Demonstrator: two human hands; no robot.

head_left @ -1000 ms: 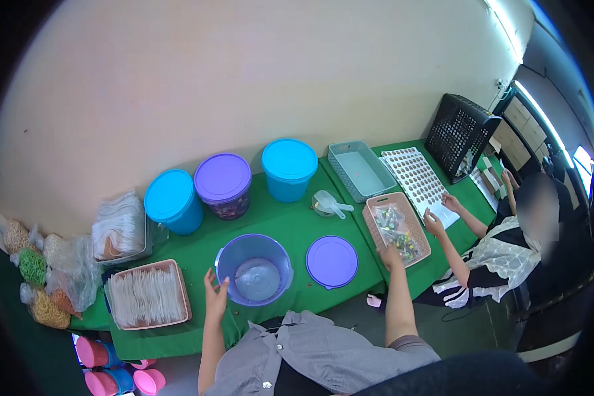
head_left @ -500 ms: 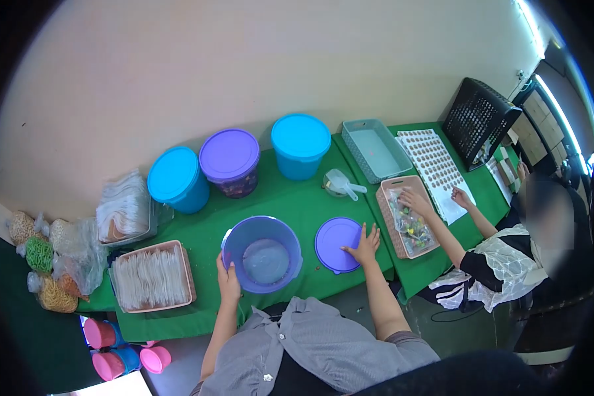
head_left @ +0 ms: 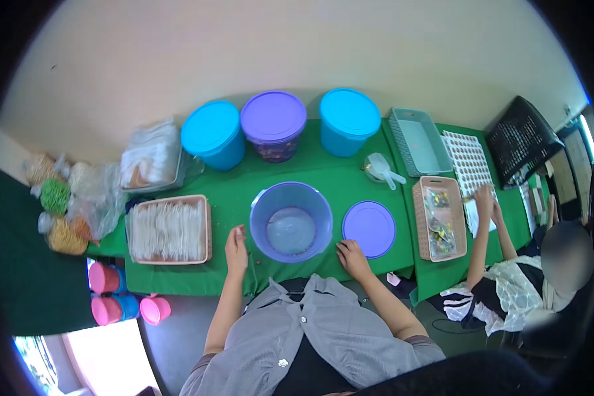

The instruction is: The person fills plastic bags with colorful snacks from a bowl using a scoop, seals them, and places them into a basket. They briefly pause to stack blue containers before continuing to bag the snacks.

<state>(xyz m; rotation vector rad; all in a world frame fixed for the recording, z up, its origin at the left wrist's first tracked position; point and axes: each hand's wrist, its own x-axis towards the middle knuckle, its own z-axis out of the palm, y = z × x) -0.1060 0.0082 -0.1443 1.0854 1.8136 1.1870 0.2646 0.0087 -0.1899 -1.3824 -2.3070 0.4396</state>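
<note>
Head view, left hand: our left hand (head_left: 236, 241) rested on the green cloth-covered tabletop (head_left: 310, 181), fingers loosely curled and holding nothing, just left of the open round purple plastic bucket (head_left: 291, 222).
Head view, right hand: our right hand (head_left: 353, 256) lay flat with fingers apart and empty at the tabletop's near edge, between the bucket and the flat round purple lid (head_left: 369, 228), touching the lid's near-left rim.
Head view, bucket: it stood upright between our hands, near the front edge.
Head view, left side: a pink rectangular basket of clear packets (head_left: 169, 230) sat just left of our left hand.
Head view, back row: two blue-lidded tubs (head_left: 212, 134) (head_left: 348, 121) flanked a purple-lidded tub (head_left: 273, 125).
Head view, right side: a co-worker's hand (head_left: 485, 196) reached beside a pink basket of wrapped sweets (head_left: 439, 218).
</note>
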